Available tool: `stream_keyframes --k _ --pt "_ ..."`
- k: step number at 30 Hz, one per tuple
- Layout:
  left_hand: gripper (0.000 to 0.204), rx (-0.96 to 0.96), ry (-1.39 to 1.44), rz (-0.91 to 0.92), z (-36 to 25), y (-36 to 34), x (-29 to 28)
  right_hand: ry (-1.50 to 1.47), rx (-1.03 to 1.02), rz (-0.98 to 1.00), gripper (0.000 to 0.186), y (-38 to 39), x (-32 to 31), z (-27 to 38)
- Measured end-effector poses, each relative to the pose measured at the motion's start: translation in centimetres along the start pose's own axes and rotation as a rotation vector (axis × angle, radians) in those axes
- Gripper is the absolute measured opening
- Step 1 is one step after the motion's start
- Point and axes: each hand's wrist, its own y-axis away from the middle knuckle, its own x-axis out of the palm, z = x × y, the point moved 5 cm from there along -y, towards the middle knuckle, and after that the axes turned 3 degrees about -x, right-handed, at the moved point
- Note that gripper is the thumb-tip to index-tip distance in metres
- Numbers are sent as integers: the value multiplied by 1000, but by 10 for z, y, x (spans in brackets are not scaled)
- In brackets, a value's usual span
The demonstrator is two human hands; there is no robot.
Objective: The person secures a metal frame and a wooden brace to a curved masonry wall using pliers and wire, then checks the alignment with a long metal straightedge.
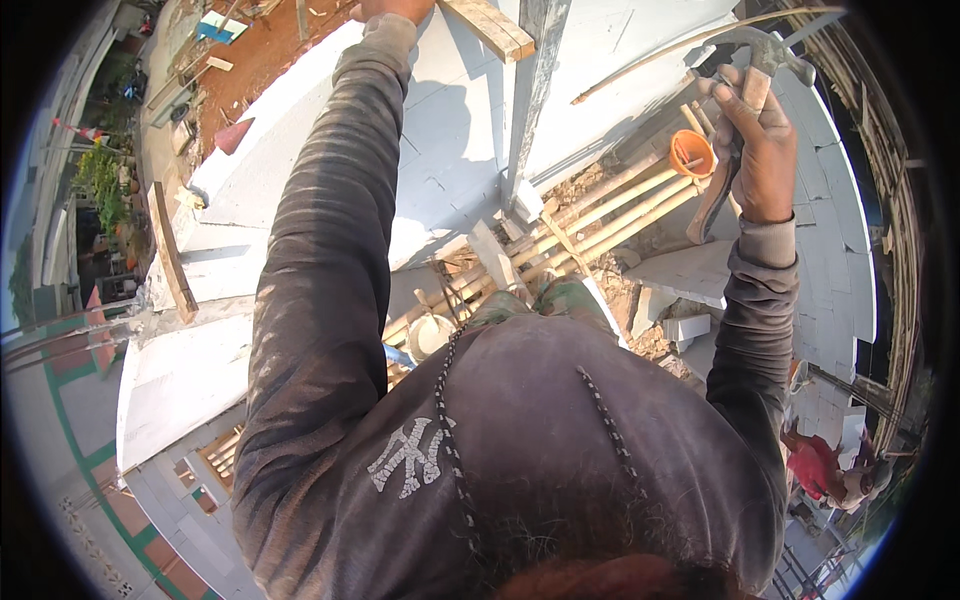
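My right hand (768, 165) is raised at the upper right, fingers wrapped round the handle of a claw hammer (758, 88). The hammer's metal head is uppermost, and a dark curved piece hangs below my fingers; I cannot make out whether it belongs to the hammer. My left arm stretches far forward. Only part of my left hand (398, 8) shows at the top edge, with its fingers cut off from view. Close beside it is a wooden batten (490, 28), its cut end toward me. An upright grey post (535, 95) stands to the right of the batten.
Pale block walls (450, 150) run on both sides. Between them, below me, lie bamboo poles (620, 225) and an orange bucket (692, 153). A thin curved strip (690, 45) crosses near the hammer. A person in red (815, 465) is at the lower right.
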Motion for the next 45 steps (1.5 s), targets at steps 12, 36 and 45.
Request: stream_keyframes --k 12,36,45 --pt "16 -52 -170 -136 -44 12 -5 -62 -184 203 38 -135 47 -11" --pt "25 44 -487 -300 -27 29 -5 -49 -349 678 33 -234 211 -31" --pt "17 153 -342 -156 -37 24 -6 26 -623 698 28 -232 266 -30"
